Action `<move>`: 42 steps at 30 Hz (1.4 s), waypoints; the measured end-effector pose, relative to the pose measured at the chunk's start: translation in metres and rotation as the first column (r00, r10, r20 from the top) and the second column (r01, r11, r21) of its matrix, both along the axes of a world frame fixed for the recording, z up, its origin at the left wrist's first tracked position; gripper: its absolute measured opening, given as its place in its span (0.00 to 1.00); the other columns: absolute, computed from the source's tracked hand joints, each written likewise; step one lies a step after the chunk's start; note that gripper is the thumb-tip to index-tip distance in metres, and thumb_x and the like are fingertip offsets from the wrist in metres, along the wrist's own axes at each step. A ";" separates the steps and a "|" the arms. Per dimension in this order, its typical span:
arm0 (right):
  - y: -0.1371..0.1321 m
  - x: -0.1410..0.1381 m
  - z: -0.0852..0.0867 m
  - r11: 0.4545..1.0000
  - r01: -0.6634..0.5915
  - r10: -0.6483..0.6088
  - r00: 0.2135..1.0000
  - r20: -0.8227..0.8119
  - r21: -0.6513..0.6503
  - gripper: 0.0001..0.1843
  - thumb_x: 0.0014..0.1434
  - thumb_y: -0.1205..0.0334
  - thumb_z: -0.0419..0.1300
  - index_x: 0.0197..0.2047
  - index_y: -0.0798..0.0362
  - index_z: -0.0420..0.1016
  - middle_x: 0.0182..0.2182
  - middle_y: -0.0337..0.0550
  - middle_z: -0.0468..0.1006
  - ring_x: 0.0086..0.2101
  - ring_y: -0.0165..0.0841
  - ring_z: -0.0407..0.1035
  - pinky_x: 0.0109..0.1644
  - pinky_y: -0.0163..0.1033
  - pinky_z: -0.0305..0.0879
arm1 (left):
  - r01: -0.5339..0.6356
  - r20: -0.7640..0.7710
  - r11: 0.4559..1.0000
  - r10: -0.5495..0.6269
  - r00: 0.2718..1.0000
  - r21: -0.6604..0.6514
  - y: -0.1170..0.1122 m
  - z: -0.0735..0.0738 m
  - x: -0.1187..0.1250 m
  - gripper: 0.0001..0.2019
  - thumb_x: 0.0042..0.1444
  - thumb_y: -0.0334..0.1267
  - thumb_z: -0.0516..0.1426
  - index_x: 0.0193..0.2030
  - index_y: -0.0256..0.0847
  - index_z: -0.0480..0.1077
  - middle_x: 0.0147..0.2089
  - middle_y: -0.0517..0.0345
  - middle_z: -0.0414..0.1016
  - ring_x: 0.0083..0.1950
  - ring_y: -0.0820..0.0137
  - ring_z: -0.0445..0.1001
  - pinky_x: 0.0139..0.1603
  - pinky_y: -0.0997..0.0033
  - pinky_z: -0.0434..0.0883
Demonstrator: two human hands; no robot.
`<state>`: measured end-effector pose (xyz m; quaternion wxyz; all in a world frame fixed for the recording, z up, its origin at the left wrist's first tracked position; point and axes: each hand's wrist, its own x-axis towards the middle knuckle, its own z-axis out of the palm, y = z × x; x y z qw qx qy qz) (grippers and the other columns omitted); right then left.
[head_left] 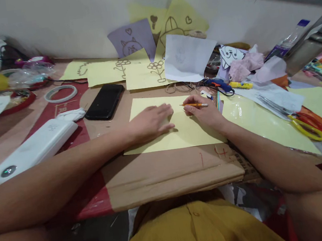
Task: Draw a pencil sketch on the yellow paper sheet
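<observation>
A sheet of yellow paper lies flat on the cardboard-covered table in front of me. My left hand rests on its left part, palm down with the fingers stretched out. Over the right part of the sheet, my right hand is closed around an orange pencil. The pencil lies nearly level in the fingers, its dark tip pointing left. No marks can be made out on the visible paper. Behind it lean yellow sheets with flower drawings and a white sheet with a faint sketch.
A black phone, a white power bank and a tape roll lie to the left. Yellow-handled scissors, a glue gun and crumpled paper are at the right. The cardboard's front edge faces me.
</observation>
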<state>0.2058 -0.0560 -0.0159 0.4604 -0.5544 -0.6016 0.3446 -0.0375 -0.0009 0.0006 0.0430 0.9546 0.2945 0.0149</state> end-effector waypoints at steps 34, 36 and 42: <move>0.033 -0.025 0.037 0.991 -0.028 0.027 1.000 0.012 0.129 0.07 0.62 0.57 0.65 0.38 0.48 0.71 0.34 0.37 0.78 0.34 0.29 0.74 0.40 0.39 0.79 | -0.054 0.190 0.998 0.056 0.980 -0.016 -0.010 -0.012 0.017 0.33 0.71 0.59 0.49 0.70 0.34 0.63 0.74 0.37 0.64 0.75 0.48 0.61 0.74 0.47 0.60; 0.039 -0.030 0.028 0.994 0.001 0.001 1.000 -0.018 0.110 0.06 0.61 0.60 0.65 0.39 0.49 0.71 0.35 0.37 0.77 0.34 0.28 0.73 0.40 0.38 0.78 | -0.089 0.223 0.996 0.093 0.970 -0.028 -0.011 -0.012 0.016 0.29 0.72 0.57 0.50 0.66 0.35 0.67 0.70 0.38 0.68 0.69 0.50 0.68 0.71 0.50 0.65; 0.039 -0.030 -0.005 0.998 0.057 -0.051 0.989 -0.142 0.038 0.07 0.65 0.56 0.62 0.38 0.48 0.69 0.33 0.36 0.77 0.30 0.26 0.72 0.32 0.33 0.72 | -0.076 0.253 0.997 0.082 0.964 -0.033 -0.007 -0.013 0.010 0.20 0.71 0.51 0.53 0.57 0.37 0.71 0.64 0.43 0.73 0.63 0.52 0.73 0.63 0.51 0.72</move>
